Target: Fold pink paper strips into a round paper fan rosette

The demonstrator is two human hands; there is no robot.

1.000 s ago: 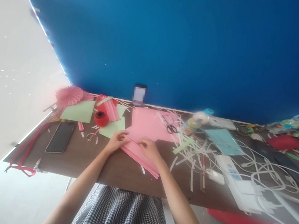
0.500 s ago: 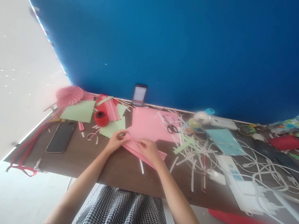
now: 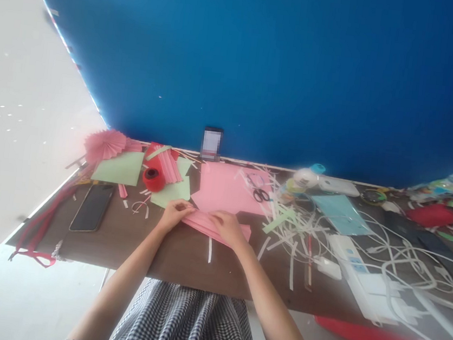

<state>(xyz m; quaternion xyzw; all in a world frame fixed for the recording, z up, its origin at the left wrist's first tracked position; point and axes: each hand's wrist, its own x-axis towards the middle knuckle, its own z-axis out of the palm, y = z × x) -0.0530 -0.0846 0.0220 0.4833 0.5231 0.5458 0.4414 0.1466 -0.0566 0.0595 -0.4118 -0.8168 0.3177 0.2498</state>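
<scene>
A strip of pink folded paper lies over the table's front half, its layers stacked like pleats. My left hand pinches its left end, thumb and fingers closed on the edge. My right hand grips the same paper further right, fingers bent on top; its thumb is partly hidden. Just behind both hands lies a flat pink sheet. Scissors with black handles rest on that sheet's right side. A thin white paper strip pokes out beneath the folded paper.
Left are a dark phone, a red ribbon roll, green sheets and a pink paper fan. Another phone leans on the blue wall. Right are paper scraps, a glue bottle, a power strip and tangled cables.
The folded pink paper has turned to lie more level and flatter, its right end raised slightly. Both hands stay on it with small shifts. The white strip beneath has moved a little left.
</scene>
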